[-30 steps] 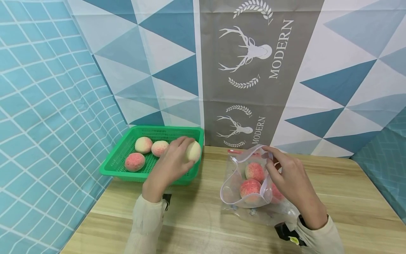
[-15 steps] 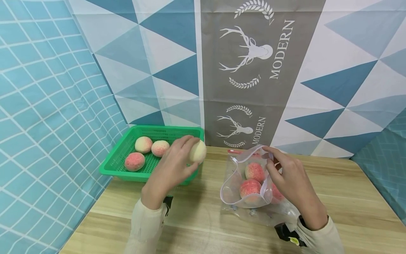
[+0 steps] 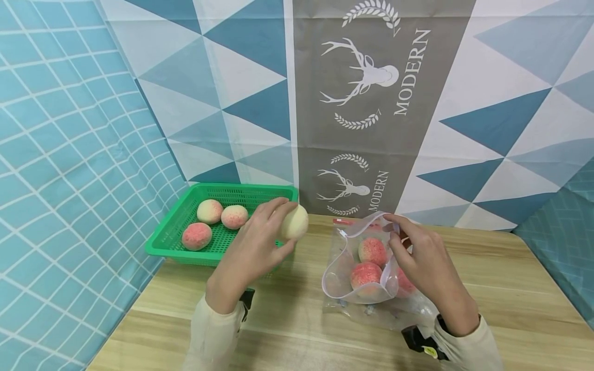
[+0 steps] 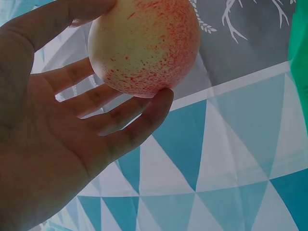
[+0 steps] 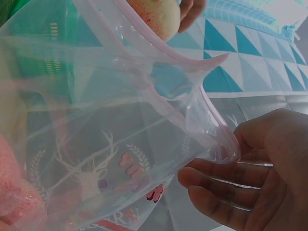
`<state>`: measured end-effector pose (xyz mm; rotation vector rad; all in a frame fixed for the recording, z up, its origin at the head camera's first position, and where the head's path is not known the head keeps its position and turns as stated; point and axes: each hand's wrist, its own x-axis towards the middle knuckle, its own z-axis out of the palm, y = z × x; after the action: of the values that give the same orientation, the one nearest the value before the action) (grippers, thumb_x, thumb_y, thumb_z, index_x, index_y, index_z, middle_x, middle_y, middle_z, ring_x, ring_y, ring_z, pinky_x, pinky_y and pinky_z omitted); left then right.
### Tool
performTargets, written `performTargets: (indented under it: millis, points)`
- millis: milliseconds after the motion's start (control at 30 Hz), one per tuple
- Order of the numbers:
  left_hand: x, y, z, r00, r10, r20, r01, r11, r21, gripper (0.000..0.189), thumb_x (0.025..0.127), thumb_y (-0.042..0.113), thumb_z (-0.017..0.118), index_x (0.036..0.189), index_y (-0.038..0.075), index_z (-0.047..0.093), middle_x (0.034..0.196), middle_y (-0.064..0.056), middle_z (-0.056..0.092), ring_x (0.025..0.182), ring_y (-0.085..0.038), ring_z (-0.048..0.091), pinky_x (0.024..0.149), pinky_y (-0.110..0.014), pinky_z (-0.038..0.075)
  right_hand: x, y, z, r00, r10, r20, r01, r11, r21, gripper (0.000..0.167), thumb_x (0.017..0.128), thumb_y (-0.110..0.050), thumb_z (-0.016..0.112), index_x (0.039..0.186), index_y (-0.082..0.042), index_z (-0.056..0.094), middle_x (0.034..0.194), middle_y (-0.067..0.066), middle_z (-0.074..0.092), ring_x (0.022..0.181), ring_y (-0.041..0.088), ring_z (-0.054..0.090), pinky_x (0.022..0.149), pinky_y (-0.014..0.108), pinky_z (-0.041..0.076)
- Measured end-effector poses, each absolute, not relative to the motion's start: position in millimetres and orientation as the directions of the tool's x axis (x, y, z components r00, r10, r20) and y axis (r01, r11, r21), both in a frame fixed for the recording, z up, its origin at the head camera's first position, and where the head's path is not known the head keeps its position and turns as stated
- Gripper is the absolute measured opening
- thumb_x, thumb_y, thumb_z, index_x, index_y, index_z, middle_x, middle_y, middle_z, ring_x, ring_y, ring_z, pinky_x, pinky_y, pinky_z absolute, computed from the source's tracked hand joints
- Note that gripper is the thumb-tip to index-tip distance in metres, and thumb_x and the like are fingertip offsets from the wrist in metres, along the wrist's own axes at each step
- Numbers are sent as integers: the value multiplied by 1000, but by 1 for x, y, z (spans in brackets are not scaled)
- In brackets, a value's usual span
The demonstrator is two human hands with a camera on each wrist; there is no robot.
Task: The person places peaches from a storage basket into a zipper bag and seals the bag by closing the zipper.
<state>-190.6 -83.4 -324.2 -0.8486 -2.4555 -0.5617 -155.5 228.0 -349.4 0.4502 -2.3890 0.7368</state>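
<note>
My left hand (image 3: pixel 255 239) holds a pale yellow and pink peach (image 3: pixel 295 223) just past the right end of the green basket (image 3: pixel 185 256). Thumb and fingers curve around this peach in the left wrist view, which shows its red-speckled side. On the table to the right lies a clear zip bag (image 3: pixel 335 276), its mouth spread wide. Inside the bag are several pink peaches, among them an upper peach (image 3: pixel 373 251) and a lower peach (image 3: pixel 366 274). My right hand (image 3: pixel 429 263) pinches the right edge of the bag's mouth between thumb and fingers.
Three peaches stay in the basket: a red peach (image 3: pixel 197 236), a pale peach (image 3: pixel 210 212) and a smaller peach (image 3: pixel 234 217). A patterned backdrop (image 3: pixel 352 103) rises behind the wooden table (image 3: pixel 297 335), and blue tiled cloth (image 3: pixel 60 170) hangs at the left.
My left hand has carried its peach rightward, from over the basket to beyond its right rim. The right hand and the bag have stayed put.
</note>
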Motion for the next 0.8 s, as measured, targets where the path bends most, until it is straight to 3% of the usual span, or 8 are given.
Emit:
performTargets:
  millis: [467, 667, 800]
  points:
    - [-182, -80, -319, -665, 455, 592, 669, 716, 201, 61, 80, 18, 82, 135, 9, 57, 137, -10, 54, 128, -28, 50, 98, -42, 51, -156, 229, -350, -763, -173, 622, -495, 776, -391, 43, 85, 6, 60, 127, -1, 63, 82, 2, 66, 68, 12, 61, 61, 27, 54]
    - [-180, -78, -320, -643, 462, 610, 688, 698, 197, 60, 80, 19, 82, 134, 9, 57, 136, -11, 55, 126, -28, 51, 95, -41, 52, -156, 228, -349, -772, -179, 610, -496, 769, -403, 44, 85, 6, 61, 129, -1, 62, 86, 4, 68, 69, 12, 61, 63, 35, 57]
    - [-177, -74, -320, -619, 478, 623, 714, 673, 192, 61, 80, 20, 83, 134, 8, 58, 135, -11, 56, 125, -27, 51, 93, -41, 54, -156, 227, -349, -772, -177, 611, -495, 770, -403, 43, 86, 6, 61, 129, -2, 63, 86, 4, 68, 70, 11, 60, 64, 32, 56]
